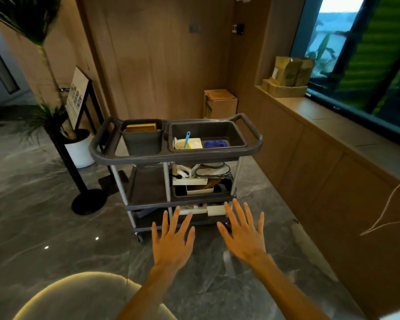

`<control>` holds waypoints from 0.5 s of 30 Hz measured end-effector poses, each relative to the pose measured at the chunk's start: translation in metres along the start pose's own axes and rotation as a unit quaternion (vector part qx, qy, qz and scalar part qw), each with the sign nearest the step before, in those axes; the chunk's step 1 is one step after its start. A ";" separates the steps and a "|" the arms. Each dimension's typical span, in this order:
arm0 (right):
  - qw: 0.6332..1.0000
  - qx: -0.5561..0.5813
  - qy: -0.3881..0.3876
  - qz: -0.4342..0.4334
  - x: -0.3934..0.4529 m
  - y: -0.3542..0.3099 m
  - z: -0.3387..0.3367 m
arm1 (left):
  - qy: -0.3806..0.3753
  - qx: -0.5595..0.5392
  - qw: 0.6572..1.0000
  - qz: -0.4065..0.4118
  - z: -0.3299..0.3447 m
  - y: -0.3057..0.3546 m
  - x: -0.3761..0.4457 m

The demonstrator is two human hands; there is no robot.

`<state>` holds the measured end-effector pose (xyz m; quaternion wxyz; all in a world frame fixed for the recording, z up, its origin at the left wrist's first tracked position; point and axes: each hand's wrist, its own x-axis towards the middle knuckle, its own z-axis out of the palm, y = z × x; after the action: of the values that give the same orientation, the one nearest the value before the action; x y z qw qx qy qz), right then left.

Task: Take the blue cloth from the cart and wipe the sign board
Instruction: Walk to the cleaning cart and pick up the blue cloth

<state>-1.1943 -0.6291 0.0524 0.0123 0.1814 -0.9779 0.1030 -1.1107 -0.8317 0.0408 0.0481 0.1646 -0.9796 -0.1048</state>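
A grey three-shelf cart (252, 132) stands ahead of me on the marble floor. The blue cloth (215, 143) lies crumpled in the right-hand tub of its top shelf, beside a white cup holding a blue-handled tool (187, 140). The sign board (77, 97), a white panel on a black stand, leans to the left of the cart near a potted plant. My left hand (172, 239) and my right hand (243, 232) are stretched out palm down, fingers spread, holding nothing, in front of the cart's lower shelves and well short of the cloth.
A grey bin (141, 140) with a yellow-brown item sits in the cart's left top half. Lower shelves hold boxes and clutter. A white plant pot (80, 151) stands by the sign's base (89, 204). Cardboard boxes (219, 103) sit behind; a wooden counter (333, 144) runs along the right.
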 end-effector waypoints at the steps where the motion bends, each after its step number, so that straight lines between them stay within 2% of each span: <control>1: 1.000 0.002 0.003 0.004 0.010 0.001 0.000 | -0.001 0.003 1.000 0.004 0.000 0.001 0.012; 15: 1.000 0.003 -0.003 0.007 0.178 0.063 0.007 | -0.006 0.001 1.000 0.019 0.032 0.048 0.184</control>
<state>-1.3833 -0.6360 0.0440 0.0081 0.1746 -0.9789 0.1055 -1.3029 -0.8422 0.0316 0.0439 0.1458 -0.9829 -0.1039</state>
